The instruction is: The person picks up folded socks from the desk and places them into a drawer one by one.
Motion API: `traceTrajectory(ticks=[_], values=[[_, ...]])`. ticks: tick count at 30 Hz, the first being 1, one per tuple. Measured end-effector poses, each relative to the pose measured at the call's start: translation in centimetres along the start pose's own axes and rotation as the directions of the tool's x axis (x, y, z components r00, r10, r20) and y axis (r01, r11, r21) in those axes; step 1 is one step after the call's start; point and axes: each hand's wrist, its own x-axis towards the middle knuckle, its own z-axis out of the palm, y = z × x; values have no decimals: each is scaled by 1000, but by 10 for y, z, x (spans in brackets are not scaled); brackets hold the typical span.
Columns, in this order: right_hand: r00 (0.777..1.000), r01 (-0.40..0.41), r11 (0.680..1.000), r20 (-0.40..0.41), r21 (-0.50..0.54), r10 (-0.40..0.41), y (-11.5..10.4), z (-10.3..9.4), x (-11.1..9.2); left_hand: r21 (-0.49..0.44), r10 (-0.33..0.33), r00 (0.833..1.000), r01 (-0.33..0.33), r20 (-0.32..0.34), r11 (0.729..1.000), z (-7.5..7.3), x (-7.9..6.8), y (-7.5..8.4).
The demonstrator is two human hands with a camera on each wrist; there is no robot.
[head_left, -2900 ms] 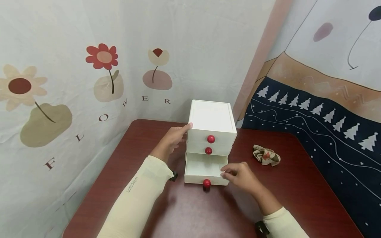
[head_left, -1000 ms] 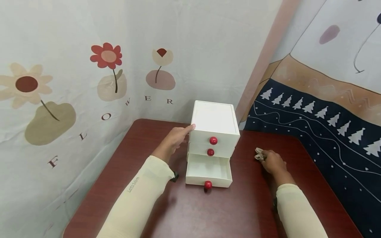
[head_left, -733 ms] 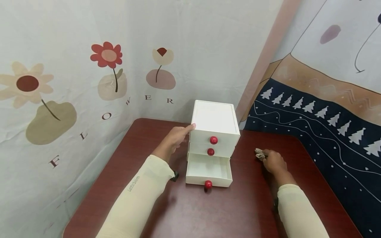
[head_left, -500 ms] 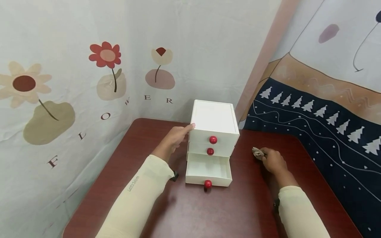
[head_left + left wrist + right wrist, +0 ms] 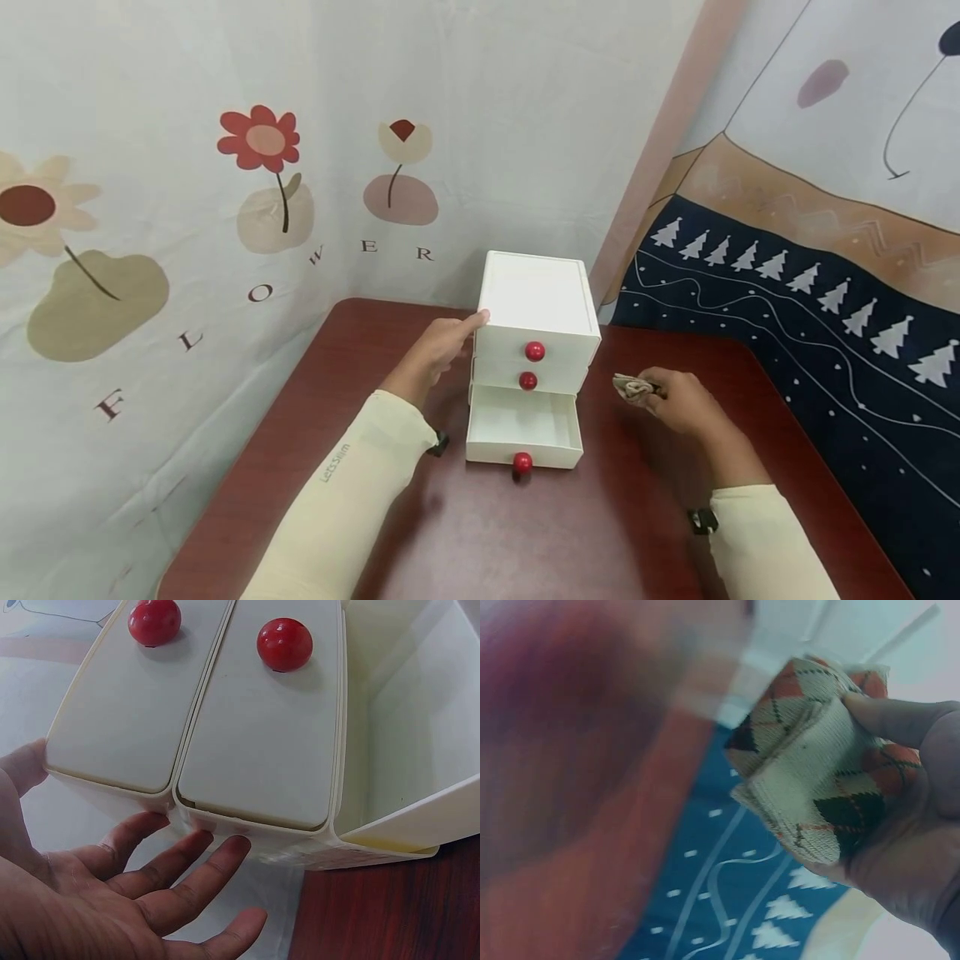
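A white drawer unit (image 5: 536,292) with red knobs stands on the table, its bottom drawer (image 5: 491,452) pulled out and bare inside. My left hand (image 5: 438,346) rests against its left side, thumb on the top edge. In the left wrist view, the fingers (image 5: 191,889) are loosely spread, tips at the side wall. Right of the unit, above the tabletop, my right hand (image 5: 684,403) pinches a folded argyle sock (image 5: 817,765). It is knitted in cream, orange and dark green; the thumb presses on its near face while the palm hides part of it.
The dark red table (image 5: 480,533) has rounded back corners. Behind it hangs a pale curtain (image 5: 525,125) with printed flowers, and to the right a navy cloth (image 5: 795,350) with white trees. The upper two drawers are closed, their knobs (image 5: 535,351) jutting forward.
My right hand has left the open drawer's edge, taken hold of the sock at the right, lifted it and moved it left toward the unit. My left hand has stayed on the unit.
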Motion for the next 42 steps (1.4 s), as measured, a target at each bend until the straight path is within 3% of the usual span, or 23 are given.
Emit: traceTrajectory(ticks=[12, 19, 26, 32, 35, 40, 42], values=[[986, 118, 993, 115, -4, -117, -85, -19, -16, -11, 4, 1000, -4, -10, 1000, -3, -2, 0], [963, 190, 980, 182, 57, -197, -109, -10, -17, 7, 7, 1000, -7, -8, 1000, -2, 0, -2], [922, 308, 945, 209, 112, -325, -124, 7, -11, 7, 13, 1000, -13, -4, 1000, -2, -2, -1], [903, 376, 921, 184, 97, -388, -133, 22, -5, 12, 10, 1000, -10, -9, 1000, -2, -5, 0], [892, 428, 903, 138, 44, -430, -134, 30, -4, 12, 9, 1000, -9, -8, 1000, -1, -6, 0], [900, 436, 900, 44, -24, -434, -131, 50, -6, 8, 14, 1000, -14, -2, 1000, -1, -5, 0], [893, 449, 893, 1, -40, -450, -129, 60, -6, 5, 14, 1000, -14, -3, 1000, -1, -4, 0]])
